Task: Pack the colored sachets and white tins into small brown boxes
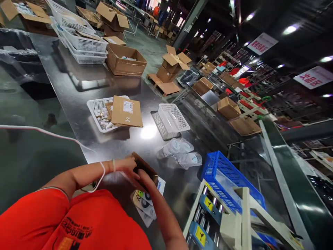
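A small brown cardboard box stands tilted on the metal table in front of me. My left hand is at its near left edge, fingers bent over the rim. Crossing close beside it, my right hand is at the box's near side; its fingers are blurred and partly overlap the left hand. Printed white cards or packets lie under my right forearm, partly covered. Clear plastic-wrapped items rest beyond the box to the right.
A white basket holds small parts and a flat cardboard piece. Another white basket sits to its right. Stacked baskets and an open carton stand farther back. A blue crate is beside a roller machine. A white cord hangs left.
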### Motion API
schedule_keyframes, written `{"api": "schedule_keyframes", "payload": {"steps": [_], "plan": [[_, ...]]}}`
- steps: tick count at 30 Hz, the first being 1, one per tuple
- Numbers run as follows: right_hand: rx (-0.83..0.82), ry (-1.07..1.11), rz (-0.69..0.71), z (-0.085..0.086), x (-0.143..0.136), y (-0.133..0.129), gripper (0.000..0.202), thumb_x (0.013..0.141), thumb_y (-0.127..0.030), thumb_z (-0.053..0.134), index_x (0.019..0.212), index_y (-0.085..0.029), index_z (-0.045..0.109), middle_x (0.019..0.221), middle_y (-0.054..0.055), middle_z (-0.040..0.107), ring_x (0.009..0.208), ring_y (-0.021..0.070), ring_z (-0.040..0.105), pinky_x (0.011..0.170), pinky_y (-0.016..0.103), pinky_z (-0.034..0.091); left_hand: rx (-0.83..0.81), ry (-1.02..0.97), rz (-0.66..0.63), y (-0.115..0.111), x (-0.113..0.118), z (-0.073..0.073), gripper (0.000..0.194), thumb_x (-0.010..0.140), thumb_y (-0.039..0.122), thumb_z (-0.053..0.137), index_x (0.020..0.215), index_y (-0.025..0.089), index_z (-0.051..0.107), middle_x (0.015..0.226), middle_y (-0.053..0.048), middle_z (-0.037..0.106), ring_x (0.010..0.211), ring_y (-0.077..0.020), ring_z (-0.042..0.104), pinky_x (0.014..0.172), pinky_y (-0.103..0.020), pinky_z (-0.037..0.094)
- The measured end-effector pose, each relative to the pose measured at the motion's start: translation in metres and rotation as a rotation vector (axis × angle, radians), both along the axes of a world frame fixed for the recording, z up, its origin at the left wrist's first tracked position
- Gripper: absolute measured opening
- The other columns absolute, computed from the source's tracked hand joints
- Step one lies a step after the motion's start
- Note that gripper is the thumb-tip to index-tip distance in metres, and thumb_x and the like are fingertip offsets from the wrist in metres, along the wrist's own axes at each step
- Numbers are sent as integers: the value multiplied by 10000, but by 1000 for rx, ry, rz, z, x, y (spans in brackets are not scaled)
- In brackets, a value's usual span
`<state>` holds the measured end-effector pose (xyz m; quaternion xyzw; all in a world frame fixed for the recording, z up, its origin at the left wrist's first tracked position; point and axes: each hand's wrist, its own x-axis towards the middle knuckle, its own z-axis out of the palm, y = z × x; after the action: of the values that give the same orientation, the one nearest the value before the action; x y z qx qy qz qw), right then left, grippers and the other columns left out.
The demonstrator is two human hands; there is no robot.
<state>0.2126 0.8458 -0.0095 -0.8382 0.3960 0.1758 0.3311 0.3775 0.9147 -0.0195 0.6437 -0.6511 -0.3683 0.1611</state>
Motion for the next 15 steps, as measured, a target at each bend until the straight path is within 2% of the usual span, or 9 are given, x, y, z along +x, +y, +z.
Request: {"api": "schedule_keyframes", "payload": {"steps": [2, 4, 6, 7, 8, 9, 11, 13, 15], "plan": [[5, 20, 6, 7, -12, -6, 161, 908, -157, 728, 914, -177, 888, 904, 109, 879, 911, 266, 808, 840, 314, 640, -10, -79, -57, 6, -4, 3, 368, 933, 519, 919, 968, 155, 887, 1102, -172, 821, 1110, -365, 762, 1006, -442, 613], [-129, -123, -71, 13, -42, -11, 256, 980, -218, 680, 1099, -163, 900, 1130, 164, 905, 1107, 308, 837, 1021, 382, 666, -24, -135, -68, 11, -8, 6, 334, 1011, 459, 861, 1109, 143, 904, 1240, -201, 823, 1197, -379, 761, 1051, -451, 612], [-404, -328, -302, 12, -90, -9, 422, 1084, -337, 586, 1340, -141, 858, 1372, 246, 855, 1293, 375, 819, 1185, 501, 641, -37, -169, -66, 14, -12, 7, 315, 1047, 447, 846, 1179, 166, 901, 1288, -197, 824, 1241, -377, 760, 1080, -454, 615], [-555, -369, -472, 7, -117, -3, 515, 1124, -407, 519, 1426, -119, 821, 1440, 301, 816, 1342, 425, 806, 1207, 570, 635, -46, -182, -65, 15, -14, 7, 300, 1059, 447, 843, 1185, 180, 900, 1291, -190, 827, 1253, -373, 762, 1094, -455, 616], [-682, -323, -639, -3, -143, 9, 605, 1140, -468, 486, 1530, -99, 766, 1509, 354, 766, 1406, 483, 776, 1223, 633, 622, -55, -192, -65, 16, -15, 7, 285, 1069, 448, 840, 1177, 191, 900, 1287, -183, 830, 1259, -367, 764, 1105, -454, 617], [-739, -214, -739, -16, -166, 26, 702, 1128, -521, 510, 1657, -90, 678, 1623, 394, 682, 1525, 537, 697, 1247, 682, 598, -63, -200, -64, 17, -16, 7, 275, 1078, 447, 836, 1164, 195, 900, 1281, -181, 832, 1261, -362, 766, 1112, -455, 618], [-676, 50, -768, -51, -195, 71, 913, 1033, -602, 658, 1782, -91, 549, 1790, 431, 503, 1661, 613, 552, 1216, 781, 587, -76, -210, -64, 19, -16, 7, 278, 1082, 457, 838, 1145, 194, 901, 1271, -177, 832, 1247, -355, 770, 1111, -453, 622], [-440, 281, -650, -88, -198, 119, 1035, 887, -732, 813, 1793, -287, 580, 1827, 345, 518, 1607, 663, 588, 1113, 851, 610, -84, -216, -64, 21, -15, 6, 295, 1076, 476, 847, 1152, 196, 900, 1270, -170, 828, 1229, -348, 773, 1098, -448, 626], [-237, 409, -511, -116, -183, 152, 1070, 827, -837, 836, 1771, -380, 625, 1811, 299, 566, 1565, 692, 609, 1064, 907, 586, -92, -221, -62, 23, -13, 6, 313, 1070, 494, 852, 1171, 202, 900, 1267, -162, 820, 1211, -343, 770, 1080, -439, 627]]}}
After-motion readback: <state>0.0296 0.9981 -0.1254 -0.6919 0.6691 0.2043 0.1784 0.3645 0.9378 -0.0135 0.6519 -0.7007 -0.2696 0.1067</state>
